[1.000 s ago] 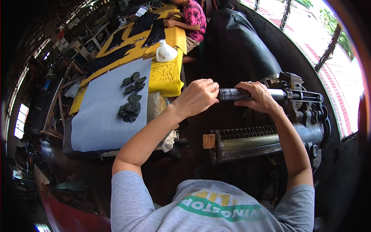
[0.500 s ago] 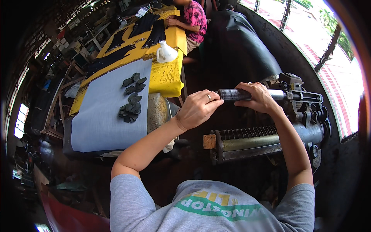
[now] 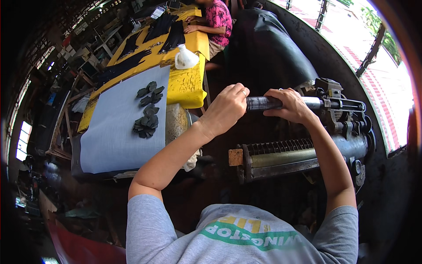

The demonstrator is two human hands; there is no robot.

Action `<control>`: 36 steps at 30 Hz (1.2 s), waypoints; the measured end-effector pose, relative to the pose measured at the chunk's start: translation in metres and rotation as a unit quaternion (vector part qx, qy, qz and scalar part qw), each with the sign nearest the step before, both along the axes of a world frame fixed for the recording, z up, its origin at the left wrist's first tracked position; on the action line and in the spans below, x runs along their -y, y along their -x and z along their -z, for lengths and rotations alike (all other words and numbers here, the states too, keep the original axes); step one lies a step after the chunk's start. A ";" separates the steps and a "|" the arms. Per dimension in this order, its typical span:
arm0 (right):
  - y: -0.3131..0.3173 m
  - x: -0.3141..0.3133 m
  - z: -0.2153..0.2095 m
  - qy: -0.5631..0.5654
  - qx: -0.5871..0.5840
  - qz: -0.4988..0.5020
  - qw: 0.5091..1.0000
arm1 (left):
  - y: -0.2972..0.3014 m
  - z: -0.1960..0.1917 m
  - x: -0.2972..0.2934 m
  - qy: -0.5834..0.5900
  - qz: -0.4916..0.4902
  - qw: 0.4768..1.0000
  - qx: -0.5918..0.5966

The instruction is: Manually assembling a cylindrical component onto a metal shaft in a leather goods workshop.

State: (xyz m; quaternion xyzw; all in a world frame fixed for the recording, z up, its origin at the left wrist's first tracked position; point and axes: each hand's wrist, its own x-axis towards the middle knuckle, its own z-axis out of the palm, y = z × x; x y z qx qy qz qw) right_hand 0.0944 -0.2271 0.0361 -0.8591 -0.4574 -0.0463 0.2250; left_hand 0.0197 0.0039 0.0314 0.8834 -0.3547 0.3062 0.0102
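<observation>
1 bar: L hand @ end, R hand mid.

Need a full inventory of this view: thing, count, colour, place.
metal bar: 1, dark, between the hands and the machine
machine: 1, mostly dark grey, right
small block: 1, orange-brown, machine's left end
sheet: 1, pale grey, left, on the table
petal-like pieces: several overlapping, dark, on the sheet
cover: 1, yellow, beyond the sheet
container: 1, white, on the cover
flat pieces: several, black, on the cover
draped bulk: 1, black, beyond the machine
co-worker: 1, pink patterned shirt, far side
background clutter: uncounted, mixed, far left
left hand: 1, bare, at the bar's left end
right hand: 1, bare, around the bar
</observation>
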 end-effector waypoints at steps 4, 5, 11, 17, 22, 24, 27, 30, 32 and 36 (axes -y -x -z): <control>0.000 0.001 0.002 -0.007 0.007 -0.001 1.000 | 0.000 -0.001 0.001 -0.001 0.030 0.999 0.017; 0.000 0.001 0.002 -0.005 0.007 0.001 1.000 | 0.003 0.001 0.001 0.013 0.035 0.999 0.019; 0.002 0.000 0.000 0.000 0.007 0.000 1.000 | 0.012 0.010 -0.011 0.088 0.057 0.994 0.010; 0.003 0.001 -0.001 -0.001 0.000 0.004 1.000 | 0.009 0.000 -0.009 0.228 -0.050 0.968 -0.087; 0.001 0.001 0.002 -0.007 0.017 0.001 1.000 | 0.000 0.007 -0.006 0.123 0.011 0.988 -0.088; 0.001 0.001 0.000 0.001 0.018 0.000 1.000 | 0.002 0.002 -0.004 0.100 0.002 0.991 -0.089; -0.001 0.001 0.002 -0.002 0.016 -0.004 1.000 | 0.004 -0.002 -0.002 0.050 0.004 0.997 -0.060; 0.001 0.001 0.000 0.005 0.005 0.003 1.000 | 0.004 0.003 -0.005 0.054 0.027 0.998 -0.023; 0.001 0.002 0.001 -0.001 0.003 0.000 1.000 | 0.003 0.008 -0.007 0.078 0.052 0.996 -0.005; 0.002 0.000 -0.001 -0.001 -0.001 -0.001 1.000 | 0.003 0.013 -0.012 0.087 0.068 0.994 0.015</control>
